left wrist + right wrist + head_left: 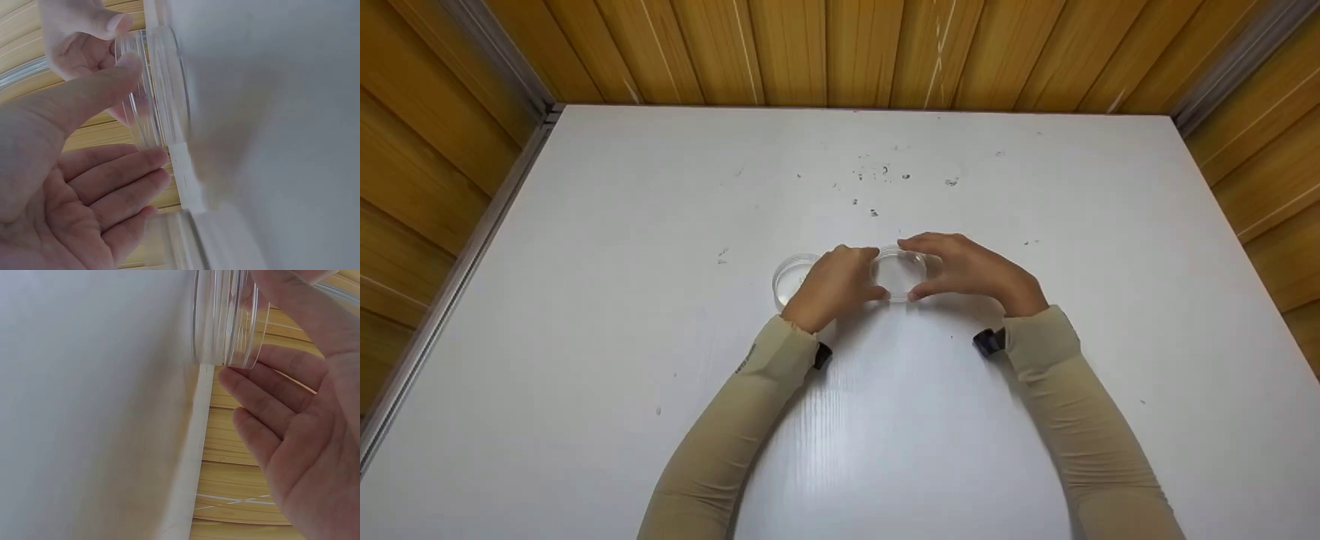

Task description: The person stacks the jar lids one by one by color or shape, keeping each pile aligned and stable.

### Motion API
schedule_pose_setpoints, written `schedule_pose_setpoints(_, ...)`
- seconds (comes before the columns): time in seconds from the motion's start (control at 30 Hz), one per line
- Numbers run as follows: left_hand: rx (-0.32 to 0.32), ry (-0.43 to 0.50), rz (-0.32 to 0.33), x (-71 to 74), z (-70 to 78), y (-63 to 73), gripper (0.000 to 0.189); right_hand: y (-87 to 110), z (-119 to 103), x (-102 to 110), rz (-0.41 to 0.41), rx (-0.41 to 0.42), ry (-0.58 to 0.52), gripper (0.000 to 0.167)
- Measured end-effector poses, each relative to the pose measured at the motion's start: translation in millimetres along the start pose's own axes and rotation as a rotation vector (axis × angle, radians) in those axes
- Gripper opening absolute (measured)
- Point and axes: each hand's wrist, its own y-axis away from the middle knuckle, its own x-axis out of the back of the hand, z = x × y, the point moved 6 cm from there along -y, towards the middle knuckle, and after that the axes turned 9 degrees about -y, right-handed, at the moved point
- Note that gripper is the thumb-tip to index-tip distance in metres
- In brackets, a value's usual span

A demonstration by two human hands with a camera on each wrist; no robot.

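Note:
Two clear round petri dishes are stacked on the white table between the hands, the upper petri dish (140,124) over the lower petri dish (171,84). The left hand (836,281) holds the left side of the upper one, its thumb on the near rim and fingers toward the far side. On the opposite side, the right hand (967,270) grips the same dish between thumb and fingers. Another clear petri dish (781,281) lies just left of the left hand, which partly covers it in the head view.
The white table (607,300) carries small dark scuff marks beyond the hands. Yellow wood-grain panels (825,52) stand behind its back edge and along both sides. A metal rail (521,161) runs down the left edge.

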Motion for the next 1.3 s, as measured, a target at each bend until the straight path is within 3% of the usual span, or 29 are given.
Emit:
schedule_pose_setpoints(0.83,0.003,-0.087,-0.029,-2.7,0.6,0.5,0.033,1.2,0,-2,-0.038,-0.02,0.047,0.087)
schedule_pose_setpoints(0.93,-0.021,-0.092,-0.039,-1.1,1.3,2.1,0.041,1.9,1,-2,-0.046,-0.028,0.071,0.088)
schedule_pose_setpoints(1.13,-0.056,-0.106,-0.064,11.8,-1.2,6.4,0.072,4.8,4,6,0.002,-0.06,-0.006,0.082)
schedule_pose_setpoints(1.3,-0.026,-0.068,0.01,29.1,-8.1,7.6,0.084,5.9,-1,16,0.114,0.003,0.018,0.069)
